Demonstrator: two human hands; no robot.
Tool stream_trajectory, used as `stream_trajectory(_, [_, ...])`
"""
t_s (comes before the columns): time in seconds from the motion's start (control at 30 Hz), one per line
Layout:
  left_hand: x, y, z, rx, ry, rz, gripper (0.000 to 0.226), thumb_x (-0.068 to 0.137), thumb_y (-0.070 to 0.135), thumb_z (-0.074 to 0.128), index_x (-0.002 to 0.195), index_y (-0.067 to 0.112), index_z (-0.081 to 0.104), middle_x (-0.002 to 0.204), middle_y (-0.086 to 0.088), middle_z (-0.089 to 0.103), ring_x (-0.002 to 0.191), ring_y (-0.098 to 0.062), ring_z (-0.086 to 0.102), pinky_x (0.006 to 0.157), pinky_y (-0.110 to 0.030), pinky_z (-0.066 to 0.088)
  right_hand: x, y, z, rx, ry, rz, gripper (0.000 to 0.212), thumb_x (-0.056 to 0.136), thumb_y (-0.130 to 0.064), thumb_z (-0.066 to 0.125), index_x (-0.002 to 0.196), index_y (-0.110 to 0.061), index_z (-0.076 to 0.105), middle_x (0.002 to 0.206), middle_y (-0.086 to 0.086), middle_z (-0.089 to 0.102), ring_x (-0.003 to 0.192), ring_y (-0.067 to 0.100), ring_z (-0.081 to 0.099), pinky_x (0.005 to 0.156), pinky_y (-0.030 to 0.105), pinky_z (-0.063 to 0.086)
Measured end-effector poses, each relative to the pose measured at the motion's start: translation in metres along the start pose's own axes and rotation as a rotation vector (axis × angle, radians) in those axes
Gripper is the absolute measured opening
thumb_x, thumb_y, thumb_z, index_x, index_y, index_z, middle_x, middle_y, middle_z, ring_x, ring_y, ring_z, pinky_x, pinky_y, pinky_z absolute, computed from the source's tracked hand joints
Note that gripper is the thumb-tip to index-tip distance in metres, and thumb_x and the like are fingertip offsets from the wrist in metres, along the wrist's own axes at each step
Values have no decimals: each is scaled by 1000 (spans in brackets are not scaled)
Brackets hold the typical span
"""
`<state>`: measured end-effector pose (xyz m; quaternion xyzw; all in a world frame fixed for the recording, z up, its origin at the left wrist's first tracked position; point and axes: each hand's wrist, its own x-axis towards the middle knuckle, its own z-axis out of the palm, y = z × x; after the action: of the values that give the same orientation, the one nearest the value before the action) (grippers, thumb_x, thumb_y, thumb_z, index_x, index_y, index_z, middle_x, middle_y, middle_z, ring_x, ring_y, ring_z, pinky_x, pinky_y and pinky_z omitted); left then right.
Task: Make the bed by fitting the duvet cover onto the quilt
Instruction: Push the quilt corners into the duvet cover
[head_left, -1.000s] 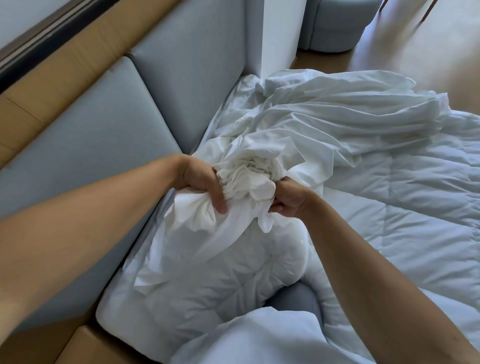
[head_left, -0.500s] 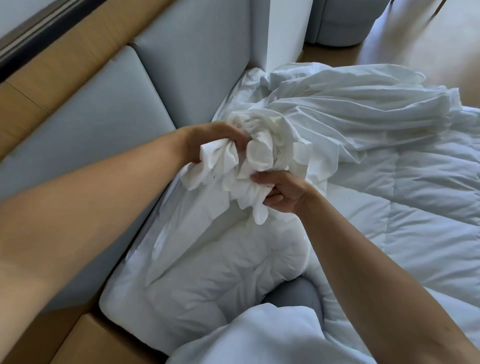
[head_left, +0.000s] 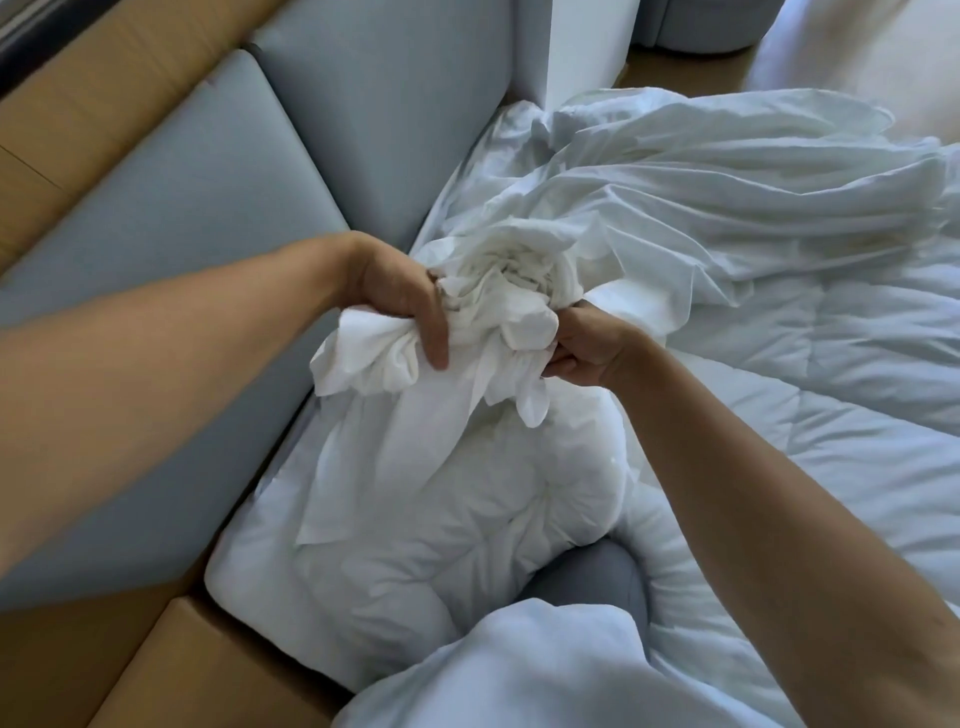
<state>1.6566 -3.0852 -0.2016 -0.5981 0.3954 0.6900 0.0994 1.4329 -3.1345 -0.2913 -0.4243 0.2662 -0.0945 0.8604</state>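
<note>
The white duvet cover (head_left: 691, 202) lies in loose folds across the far half of the bed, and one end of it is bunched into a tight wad in the middle. My left hand (head_left: 402, 293) grips the left side of that wad, fingers curled down over the cloth. On the wad's right side my right hand (head_left: 584, 345) pinches the gathered cloth from below. Under the wad sits a corner of the padded white quilt (head_left: 415, 525), which spreads out to the right over the bed.
A grey-blue padded headboard (head_left: 171, 218) runs along the left, backed by a wooden wall panel (head_left: 104, 83). A wooden ledge (head_left: 171, 670) sits at the lower left. A white pillar (head_left: 587, 47) and a grey pouf (head_left: 696, 26) stand beyond the bed.
The bunched cover was lifted up half a second ago and has come back down onto the quilt corner. My left hand has shifted its grip lower on the wad.
</note>
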Motion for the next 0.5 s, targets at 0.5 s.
stream_trajectory(0.5, [0, 15, 5, -356, 302, 223, 13, 61, 10, 56, 71, 13, 49, 68, -8, 43, 59, -24, 44, 58, -30, 37, -2, 18, 8, 202, -122, 148, 25, 80, -9, 67, 58, -22, 66, 48, -9, 43, 34, -1, 27, 32, 12, 17])
